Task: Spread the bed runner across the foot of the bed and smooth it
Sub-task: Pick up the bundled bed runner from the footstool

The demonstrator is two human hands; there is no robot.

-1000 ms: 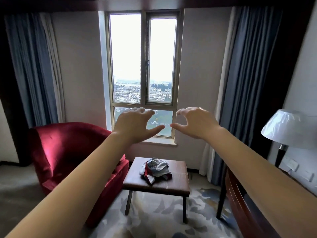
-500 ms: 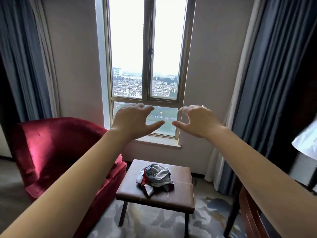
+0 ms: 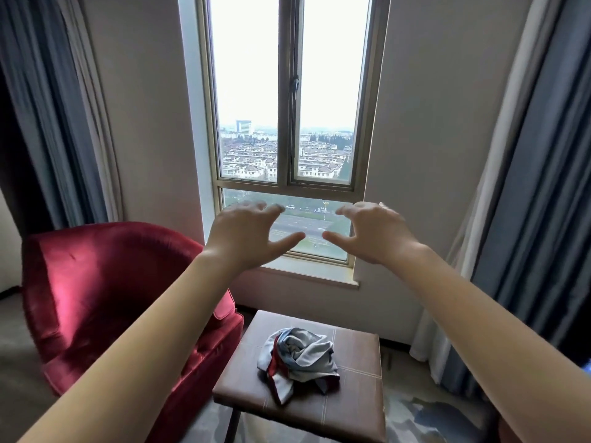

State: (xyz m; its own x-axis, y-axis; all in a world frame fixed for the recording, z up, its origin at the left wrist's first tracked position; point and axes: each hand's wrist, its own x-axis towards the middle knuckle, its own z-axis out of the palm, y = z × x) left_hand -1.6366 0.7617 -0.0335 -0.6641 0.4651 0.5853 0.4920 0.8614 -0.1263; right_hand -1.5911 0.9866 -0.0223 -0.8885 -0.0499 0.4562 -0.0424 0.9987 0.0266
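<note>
The bed runner (image 3: 297, 358) lies crumpled in a grey, blue and red heap on a brown leather stool (image 3: 351, 407) below the window. Both my arms are stretched out ahead at chest height, well above the stool. My left hand (image 3: 246, 235) and my right hand (image 3: 371, 235) hover palm down with fingers spread and loosely bent, thumbs pointing at each other, holding nothing. No bed is in view.
A red velvet armchair (image 3: 105, 298) stands left of the stool, touching its side. Behind them is a tall window (image 3: 287, 123) with a sill. Grey-blue curtains (image 3: 537, 219) hang at both sides. Patterned carpet (image 3: 425, 420) covers the floor.
The view has moved closer to the window and stool. The lamp and desk at the right have slid out of frame. My hands keep the same spread pose.
</note>
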